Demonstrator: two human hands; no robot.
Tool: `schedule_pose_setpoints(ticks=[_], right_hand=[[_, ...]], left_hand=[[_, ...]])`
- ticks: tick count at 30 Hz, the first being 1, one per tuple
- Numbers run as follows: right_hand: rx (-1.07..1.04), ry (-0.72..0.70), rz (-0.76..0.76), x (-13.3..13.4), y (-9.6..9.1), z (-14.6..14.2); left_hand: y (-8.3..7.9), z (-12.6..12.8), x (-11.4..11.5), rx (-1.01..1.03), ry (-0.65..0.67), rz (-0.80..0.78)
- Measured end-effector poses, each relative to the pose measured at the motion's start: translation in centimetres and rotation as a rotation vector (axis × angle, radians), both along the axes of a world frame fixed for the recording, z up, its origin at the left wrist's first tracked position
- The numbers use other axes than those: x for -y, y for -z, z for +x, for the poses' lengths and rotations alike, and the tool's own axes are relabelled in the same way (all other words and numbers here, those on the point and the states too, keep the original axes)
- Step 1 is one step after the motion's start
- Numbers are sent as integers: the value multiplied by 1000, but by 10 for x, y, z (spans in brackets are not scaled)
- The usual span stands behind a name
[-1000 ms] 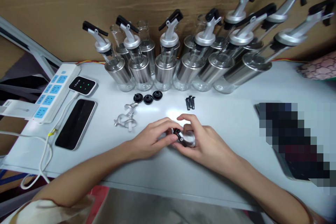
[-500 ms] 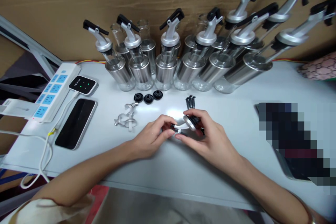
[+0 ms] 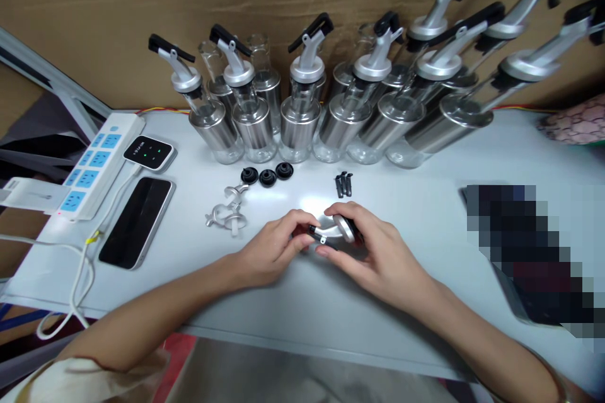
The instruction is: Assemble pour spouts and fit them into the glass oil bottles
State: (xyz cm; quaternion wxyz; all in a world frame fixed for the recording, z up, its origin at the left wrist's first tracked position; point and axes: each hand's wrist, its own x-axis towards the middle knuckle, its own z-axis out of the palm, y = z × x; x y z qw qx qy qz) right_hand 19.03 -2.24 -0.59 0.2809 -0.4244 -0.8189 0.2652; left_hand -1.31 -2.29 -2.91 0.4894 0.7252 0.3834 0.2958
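Both hands meet over the middle of the white table (image 3: 302, 302) around one silver pourer spout cap (image 3: 336, 229). My right hand (image 3: 378, 252) grips its round silver collar, fingers curled over it. My left hand (image 3: 274, 247) pinches the black tip at the spout's end. Just beyond the hands lie three black round seals (image 3: 267, 175), a few loose silver spout pieces (image 3: 227, 214) and a small bunch of black lever parts (image 3: 343, 184).
Several steel-sleeved glass dispenser bottles (image 3: 297, 119) with spout caps stand in rows along the cardboard back wall. At the left lie a power strip (image 3: 94, 167), a small black device (image 3: 150, 153) and a phone (image 3: 137, 220). A blurred dark object (image 3: 529, 252) sits at the right.
The right hand has turned the spout cap so its collar faces up and right, then lowered it slightly toward the table. The left hand stays pinched on the spout tip.
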Motion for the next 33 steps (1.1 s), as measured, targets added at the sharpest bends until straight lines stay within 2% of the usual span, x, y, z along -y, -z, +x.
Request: schedule_pose_setpoints(ticks=[7,11,14,19,22,27,33], right_hand=[[18,-19,-12,0,-1,1],[19,15,-70,0,-3,0],[-15,42,-160,0,-5,-2],[-62,-95,-214,2,-6,-4],[-77,-106,-238,4,-6,-4],[-111,-108,-341,6,-5,-4],[-108,-94,-381,8,-7,-8]], left_hand=[[2,-1,1,9,7,-17],[0,-1,1,-35,9,0],[-2,-2,1,-82,42,89],[-3,-2,0,-126,127,252],[-3,-1,-1,-173,128,246],[-3,0,0,-215,59,191],[-1,2,-1,-203,23,171]])
